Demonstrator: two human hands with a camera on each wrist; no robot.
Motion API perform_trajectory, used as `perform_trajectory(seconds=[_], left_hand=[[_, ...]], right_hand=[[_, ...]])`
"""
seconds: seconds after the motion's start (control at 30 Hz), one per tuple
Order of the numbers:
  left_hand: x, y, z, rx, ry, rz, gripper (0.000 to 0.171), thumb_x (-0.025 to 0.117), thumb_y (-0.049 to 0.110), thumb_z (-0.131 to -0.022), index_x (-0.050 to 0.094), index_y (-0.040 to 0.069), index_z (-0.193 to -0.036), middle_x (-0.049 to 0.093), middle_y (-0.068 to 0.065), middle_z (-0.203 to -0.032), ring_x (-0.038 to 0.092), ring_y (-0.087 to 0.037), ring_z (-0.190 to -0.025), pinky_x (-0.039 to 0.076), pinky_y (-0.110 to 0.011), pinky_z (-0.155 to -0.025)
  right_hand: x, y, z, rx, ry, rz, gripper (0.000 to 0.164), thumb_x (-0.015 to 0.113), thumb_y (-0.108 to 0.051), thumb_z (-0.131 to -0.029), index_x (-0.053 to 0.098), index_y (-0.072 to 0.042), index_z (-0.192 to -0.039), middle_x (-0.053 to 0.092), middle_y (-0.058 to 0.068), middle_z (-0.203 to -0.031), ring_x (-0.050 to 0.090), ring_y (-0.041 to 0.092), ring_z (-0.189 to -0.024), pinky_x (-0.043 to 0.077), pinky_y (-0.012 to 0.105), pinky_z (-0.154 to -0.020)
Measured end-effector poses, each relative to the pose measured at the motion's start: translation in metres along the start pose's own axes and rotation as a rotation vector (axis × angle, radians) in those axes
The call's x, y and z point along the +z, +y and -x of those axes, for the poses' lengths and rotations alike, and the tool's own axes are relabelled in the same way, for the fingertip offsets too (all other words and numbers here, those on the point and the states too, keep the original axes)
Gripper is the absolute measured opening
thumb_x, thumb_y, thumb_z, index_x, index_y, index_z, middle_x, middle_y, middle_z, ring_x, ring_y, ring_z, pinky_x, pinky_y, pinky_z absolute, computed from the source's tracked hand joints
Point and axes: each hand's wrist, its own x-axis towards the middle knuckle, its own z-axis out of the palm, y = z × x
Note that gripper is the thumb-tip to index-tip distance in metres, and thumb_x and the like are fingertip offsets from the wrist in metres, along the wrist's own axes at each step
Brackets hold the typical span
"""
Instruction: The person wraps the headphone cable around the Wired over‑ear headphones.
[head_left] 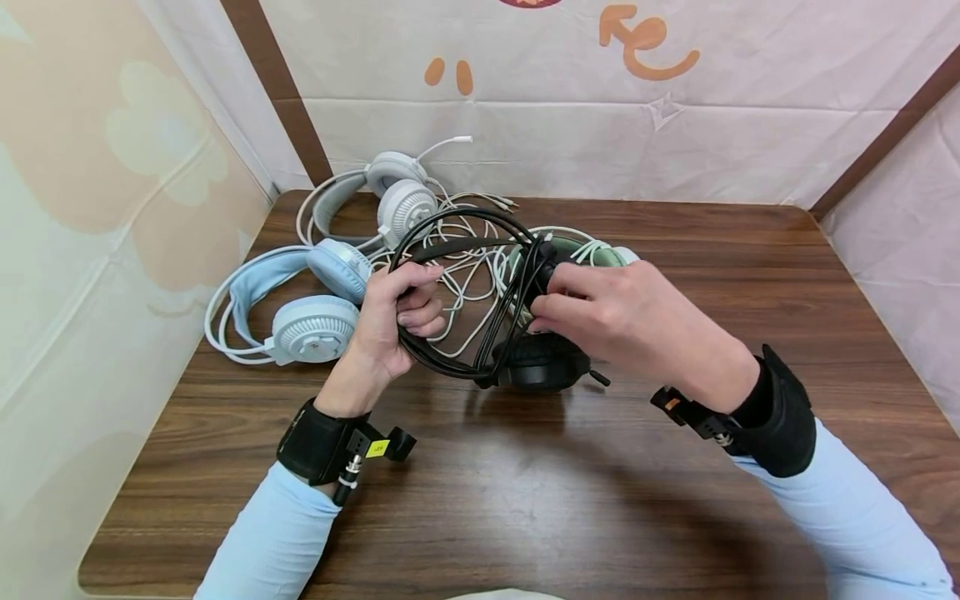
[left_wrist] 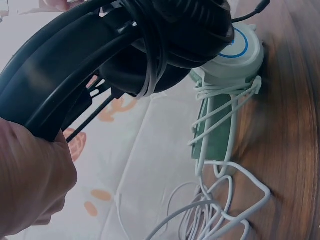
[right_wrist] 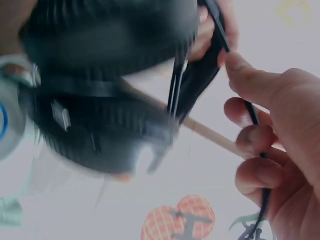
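My left hand (head_left: 397,321) grips the headband of a black headset (head_left: 543,362), held over the table with its earcups toward the right. In the left wrist view the fingers wrap round the padded headband (left_wrist: 55,70). Several loops of thin black cable lie around the headset. My right hand (head_left: 607,308) is close by the earcups; in the right wrist view its thumb and curled fingers hold a strand of the black cable (right_wrist: 265,200). The headset is blurred in that view. A short black microphone (head_left: 599,378) sticks out beside the lower earcup.
A light-blue headset (head_left: 315,329) lies at the left of the wooden table (head_left: 480,500), with a white and grey headset (head_left: 405,204) behind it. Behind the black one is a green and white headset (left_wrist: 242,55), its cable wound round it. Loose white cables (left_wrist: 257,192) tangle between them.
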Motion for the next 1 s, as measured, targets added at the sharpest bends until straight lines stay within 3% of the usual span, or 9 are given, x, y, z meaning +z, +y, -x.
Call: perform_trajectory(seconds=[0.23, 0.43, 0.63, 0.8, 1.0], left_hand=[[-0.005, -0.002, 0.008, -0.024, -0.091, -0.035, 0.037, 0.043, -0.003, -0.091, 0.040, 0.017, -0.060, 0.010, 0.004, -0.058, 0.013, -0.003, -0.043, 0.006, -0.022, -0.047], [-0.007, -0.002, 0.011, -0.039, -0.193, 0.006, 0.036, 0.040, -0.004, -0.088, 0.027, 0.018, -0.063, 0.009, 0.004, -0.058, 0.013, -0.004, -0.045, 0.005, -0.022, -0.047], [-0.009, 0.000, 0.014, -0.037, -0.287, 0.043, 0.035, 0.042, -0.004, -0.084, 0.022, 0.016, -0.063, 0.010, 0.004, -0.056, 0.010, -0.006, -0.045, 0.004, -0.023, -0.046], [-0.011, 0.000, 0.014, -0.042, -0.355, 0.138, 0.042, 0.052, -0.002, -0.082, 0.019, 0.015, -0.064, 0.010, 0.006, -0.056, 0.009, -0.007, -0.045, 0.004, -0.022, -0.046], [-0.012, -0.002, 0.014, -0.047, -0.402, 0.352, 0.039, 0.066, 0.002, -0.079, 0.031, 0.015, -0.067, 0.015, 0.008, -0.059, 0.011, -0.005, -0.046, 0.007, -0.018, -0.045]], right_hand=[[-0.021, 0.023, 0.000, 0.063, 0.041, 0.026, 0.005, 0.075, -0.016, -0.092, 0.075, -0.014, -0.096, 0.065, 0.000, -0.081, 0.055, 0.006, -0.057, 0.045, 0.025, -0.048], [-0.018, 0.041, 0.005, 0.141, 0.021, -0.025, 0.011, 0.079, -0.012, -0.088, 0.079, -0.012, -0.099, 0.067, 0.000, -0.083, 0.059, 0.006, -0.061, 0.046, 0.024, -0.054], [-0.009, 0.067, 0.016, 0.221, 0.092, -0.152, 0.016, 0.078, 0.000, -0.085, 0.080, -0.007, -0.100, 0.071, 0.003, -0.084, 0.054, 0.004, -0.064, 0.037, 0.016, -0.059], [-0.003, 0.087, 0.029, 0.313, 0.161, -0.212, 0.022, 0.076, 0.009, -0.084, 0.081, -0.006, -0.098, 0.074, 0.005, -0.083, 0.050, -0.003, -0.067, 0.033, 0.012, -0.060], [0.003, 0.108, 0.047, 0.397, 0.140, -0.224, 0.020, 0.072, 0.006, -0.088, 0.080, -0.006, -0.102, 0.073, 0.006, -0.082, 0.043, -0.004, -0.063, 0.029, 0.013, -0.058]])
